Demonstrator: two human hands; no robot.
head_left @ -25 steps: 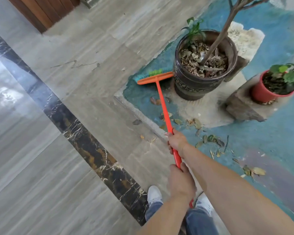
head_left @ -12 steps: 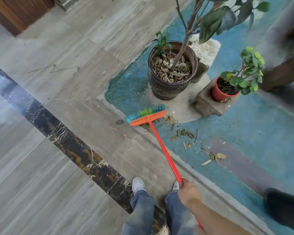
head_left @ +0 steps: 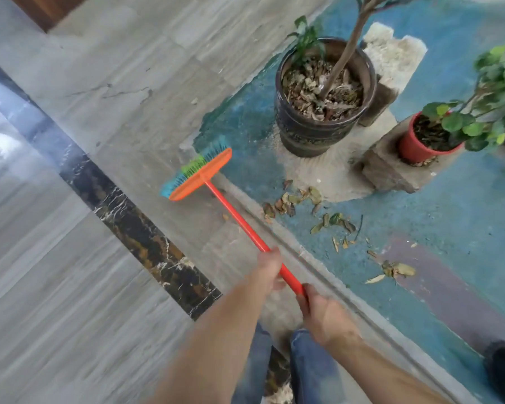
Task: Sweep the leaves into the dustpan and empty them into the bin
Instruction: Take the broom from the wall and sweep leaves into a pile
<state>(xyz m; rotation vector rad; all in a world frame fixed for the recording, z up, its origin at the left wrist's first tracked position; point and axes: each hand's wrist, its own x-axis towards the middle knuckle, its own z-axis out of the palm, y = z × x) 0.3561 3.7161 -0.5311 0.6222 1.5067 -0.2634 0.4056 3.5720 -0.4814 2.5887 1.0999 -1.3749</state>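
1. Step in hand: sweeping stage, early. Neither a dustpan nor a bin is visible in this view.
2. Left hand (head_left: pixel 267 268) is wrapped round the red plastic broom handle (head_left: pixel 239 220), further down the shaft; right hand (head_left: pixel 322 312) grasps the same handle nearer its top end. Both fists are closed on it.
3. Orange broom head with blue and green bristles (head_left: pixel 197 174) sits on the grey stone tile floor (head_left: pixel 129 68), left of the raised kerb edge (head_left: pixel 309 258), apart from the litter.
4. Dry brown and green fallen leaves (head_left: pixel 292 201) lie scattered on the blue painted rough ground (head_left: pixel 420 214), a loose trail running from near the big pot toward lower right, with a last clump (head_left: pixel 395 271) further out.
5. Next move, by my judgement: bring the head over the kerb behind the leaves and draw them into one pile; the rough blue surface and the kerb lip will likely snag pieces, so short strokes.
6. Surroundings: dark glazed ceramic planter with a thin trunk (head_left: pixel 321 112) stands on a pale worn patch; small red plastic pot with a green plant (head_left: pixel 420 141) sits on a grey stone block (head_left: pixel 388 167).
7. A black-and-gold marble strip (head_left: pixel 146 237) crosses the tiles diagonally; blue jeans (head_left: pixel 312 371) show at bottom.
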